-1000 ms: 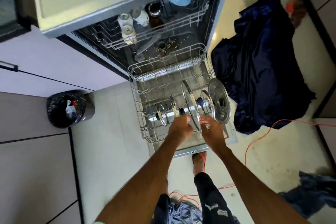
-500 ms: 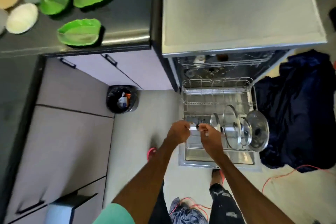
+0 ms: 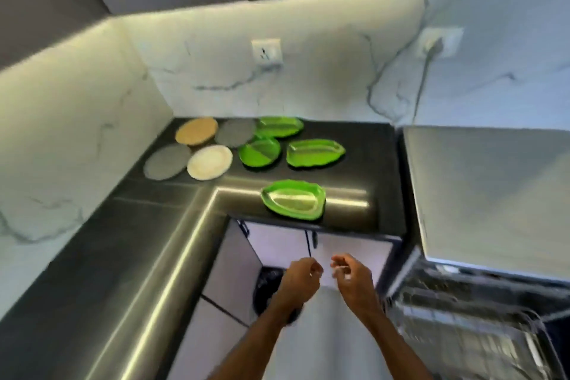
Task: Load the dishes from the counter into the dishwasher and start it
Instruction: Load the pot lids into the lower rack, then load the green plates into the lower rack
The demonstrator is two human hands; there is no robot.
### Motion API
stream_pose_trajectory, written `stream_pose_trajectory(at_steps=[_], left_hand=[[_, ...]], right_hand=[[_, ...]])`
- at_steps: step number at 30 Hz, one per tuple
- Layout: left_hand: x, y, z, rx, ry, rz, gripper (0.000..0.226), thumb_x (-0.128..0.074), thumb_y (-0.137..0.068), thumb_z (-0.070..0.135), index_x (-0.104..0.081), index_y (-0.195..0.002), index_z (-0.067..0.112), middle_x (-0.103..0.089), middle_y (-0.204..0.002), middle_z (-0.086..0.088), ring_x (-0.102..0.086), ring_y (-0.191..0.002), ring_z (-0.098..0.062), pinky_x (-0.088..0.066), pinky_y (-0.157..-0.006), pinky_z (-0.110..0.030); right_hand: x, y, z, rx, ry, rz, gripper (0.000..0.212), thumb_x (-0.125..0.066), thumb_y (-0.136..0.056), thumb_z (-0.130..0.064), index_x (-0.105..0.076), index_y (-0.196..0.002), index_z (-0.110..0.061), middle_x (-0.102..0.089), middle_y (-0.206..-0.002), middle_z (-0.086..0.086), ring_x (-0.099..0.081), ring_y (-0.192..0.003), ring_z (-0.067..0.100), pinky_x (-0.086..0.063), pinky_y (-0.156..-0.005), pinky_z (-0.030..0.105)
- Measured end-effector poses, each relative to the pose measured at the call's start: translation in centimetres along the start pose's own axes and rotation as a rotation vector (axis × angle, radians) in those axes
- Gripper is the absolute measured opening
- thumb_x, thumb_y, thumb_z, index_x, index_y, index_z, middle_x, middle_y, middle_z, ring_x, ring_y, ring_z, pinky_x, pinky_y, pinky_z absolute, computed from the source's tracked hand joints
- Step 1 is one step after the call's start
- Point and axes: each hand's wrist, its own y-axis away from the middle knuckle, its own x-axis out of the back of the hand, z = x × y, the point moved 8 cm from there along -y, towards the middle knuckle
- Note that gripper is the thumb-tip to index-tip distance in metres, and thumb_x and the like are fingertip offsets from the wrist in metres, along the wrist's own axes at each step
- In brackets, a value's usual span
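Several dishes lie on the dark counter (image 3: 364,163). One green leaf-shaped plate (image 3: 293,199) sits nearest, by the front edge. Behind it lie more green leaf plates (image 3: 315,153) (image 3: 260,152) (image 3: 280,126), two grey round plates (image 3: 167,161) (image 3: 236,133), a white plate (image 3: 209,162) and a tan plate (image 3: 196,131). My left hand (image 3: 300,279) and right hand (image 3: 351,278) hang side by side below the counter edge, fingers loosely curled, holding nothing. The open dishwasher's wire racks (image 3: 462,327) show blurred at the lower right.
The dishwasher's grey top (image 3: 493,188) stands to the right of the counter. A black bin (image 3: 266,287) sits on the floor behind my left hand. Cabinet fronts with dark handles (image 3: 308,244) lie under the counter. Two wall sockets (image 3: 266,52) (image 3: 439,40) are on the marble backsplash.
My view has swung up from the lower rack to the counter. Both hands have left the lids in the rack and now hang free in front of the cabinets.
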Motion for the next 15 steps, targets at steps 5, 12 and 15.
stream_pose_trajectory(at_steps=[5, 12, 15], left_hand=[[8.4, -6.5, -2.0, -0.005, 0.066, 0.104, 0.032, -0.047, -0.080, 0.040, -0.072, -0.097, 0.028, -0.075, -0.097, 0.009, -0.069, -0.095, -0.014, -0.056, -0.083, -0.033], [14.2, -11.4, -5.3, 0.123, 0.134, 0.152, 0.030, -0.051, -0.077, 0.030, -0.074, -0.094, 0.022, -0.076, -0.096, 0.003, -0.071, -0.095, -0.018, -0.058, -0.084, -0.033], [14.8, -13.2, -7.1, 0.230, 0.117, 0.138, 0.022, -0.050, -0.078, 0.020, -0.069, -0.082, 0.009, -0.074, -0.092, -0.010, -0.069, -0.094, -0.030, -0.054, -0.078, -0.034]], right_hand=[[-2.0, -8.0, -7.7, 0.150, 0.049, 0.015, 0.027, -0.068, -0.087, -0.001, -0.071, -0.105, -0.021, -0.073, -0.091, -0.014, -0.068, -0.083, -0.002, -0.056, -0.076, 0.016], [-4.7, -17.5, -8.0, 0.135, 0.189, 0.041, 0.026, -0.074, -0.076, 0.001, -0.073, -0.099, -0.011, -0.074, -0.092, 0.001, -0.067, -0.080, 0.009, -0.055, -0.082, 0.024], [-6.2, -21.8, -5.5, 0.162, 0.323, -0.019, 0.041, -0.081, -0.068, -0.012, -0.069, -0.107, -0.006, -0.070, -0.104, 0.010, -0.066, -0.098, 0.030, -0.047, -0.092, 0.033]])
